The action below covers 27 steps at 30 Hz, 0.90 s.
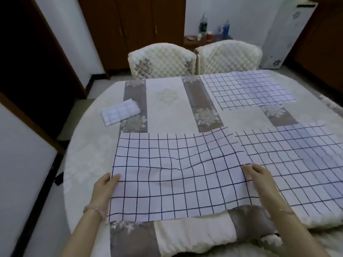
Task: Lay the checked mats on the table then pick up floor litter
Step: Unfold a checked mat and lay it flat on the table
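Altogether four checked mats on a round table (83,164) under a cream floral cloth with grey-brown patches. Three spread flat: near mat (176,175) at 6 o'clock, right mat (297,164) at 3 o'clock, its near-left edge under the near mat's right edge, far mat (246,89) at 1 o'clock. One folded mat (120,112) at 10 o'clock, well apart from the rest. Left hand (104,191) pinching the near mat's left edge, thumb on top; right hand (259,179) gripping its right edge, fingers curled over the cloth. Bracelet (92,208) on the left wrist. Two quilted cream chairs (163,60) side by side at 12 o'clock. Beyond, a low stand (191,40) with two bottles (203,25) and a red-capped jar (209,36); labels too blurred to read. Tall white appliance (285,34) at 2 o'clock, dark wood cupboards (133,25) at 12, white walls, pale floor.
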Each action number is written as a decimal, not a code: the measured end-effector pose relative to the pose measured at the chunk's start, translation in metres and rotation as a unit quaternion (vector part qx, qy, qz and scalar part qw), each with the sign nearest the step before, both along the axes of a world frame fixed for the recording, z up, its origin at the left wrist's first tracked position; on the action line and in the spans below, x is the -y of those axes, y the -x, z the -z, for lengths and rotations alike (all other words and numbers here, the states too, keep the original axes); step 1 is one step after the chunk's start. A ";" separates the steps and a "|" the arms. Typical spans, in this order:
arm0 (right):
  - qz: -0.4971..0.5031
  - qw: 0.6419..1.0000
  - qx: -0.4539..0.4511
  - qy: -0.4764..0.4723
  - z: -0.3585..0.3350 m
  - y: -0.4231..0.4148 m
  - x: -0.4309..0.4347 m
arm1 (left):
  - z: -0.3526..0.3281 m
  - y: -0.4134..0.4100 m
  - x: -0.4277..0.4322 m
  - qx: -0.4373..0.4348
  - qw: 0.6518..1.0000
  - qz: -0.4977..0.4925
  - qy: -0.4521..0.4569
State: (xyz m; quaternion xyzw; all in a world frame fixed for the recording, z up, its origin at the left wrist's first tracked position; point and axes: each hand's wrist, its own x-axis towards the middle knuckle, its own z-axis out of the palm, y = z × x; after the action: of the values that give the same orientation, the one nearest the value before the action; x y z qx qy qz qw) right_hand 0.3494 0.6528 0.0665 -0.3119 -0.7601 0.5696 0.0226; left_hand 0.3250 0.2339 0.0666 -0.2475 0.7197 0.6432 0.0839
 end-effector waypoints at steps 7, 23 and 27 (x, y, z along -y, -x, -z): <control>-0.026 0.996 0.077 -0.023 0.026 0.019 -0.002 | 0.026 0.004 0.007 0.052 0.996 -0.043 0.056; -0.085 0.978 0.110 -0.154 0.043 -0.039 0.004 | 0.041 -0.054 0.019 0.090 0.949 0.002 0.303; -0.093 0.973 0.116 -0.178 0.047 -0.052 0.006 | 0.047 -0.064 0.023 0.089 0.933 0.010 0.349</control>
State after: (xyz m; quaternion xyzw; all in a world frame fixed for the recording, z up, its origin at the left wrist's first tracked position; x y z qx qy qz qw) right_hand 0.4018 0.6473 0.0192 -0.2943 -0.8725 0.3849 -0.0636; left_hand 0.3892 0.2113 0.0194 -0.3105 0.8909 0.3255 0.0623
